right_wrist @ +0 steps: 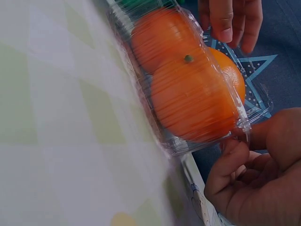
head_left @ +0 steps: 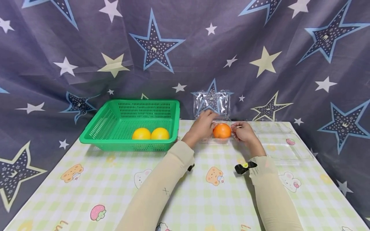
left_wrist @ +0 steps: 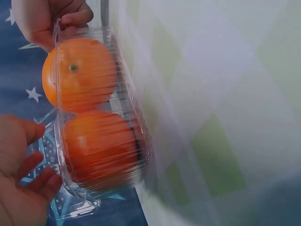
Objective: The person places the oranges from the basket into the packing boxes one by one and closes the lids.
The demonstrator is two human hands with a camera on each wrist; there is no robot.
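A clear plastic clamshell box [left_wrist: 101,33] stands at the back of the table with its lid [head_left: 212,101] raised behind it. Two oranges sit side by side inside: the right orange [head_left: 222,131] and the left orange [left_wrist: 101,146], which my left hand hides in the head view. My left hand [head_left: 203,124] is over the box's left end, fingers loosely spread near the rim and holding nothing. With thumb and fingers my right hand [right_wrist: 263,174] pinches the rim at the box's right end, beside the right orange.
Left of the box stands a green plastic basket [head_left: 130,145] with two yellow-orange round fruits [head_left: 141,133] in it. More clear plastic boxes [head_left: 284,146] lie at the right on the checkered tablecloth [head_left: 188,199]. A star-patterned curtain [head_left: 185,57] hangs right behind the table.
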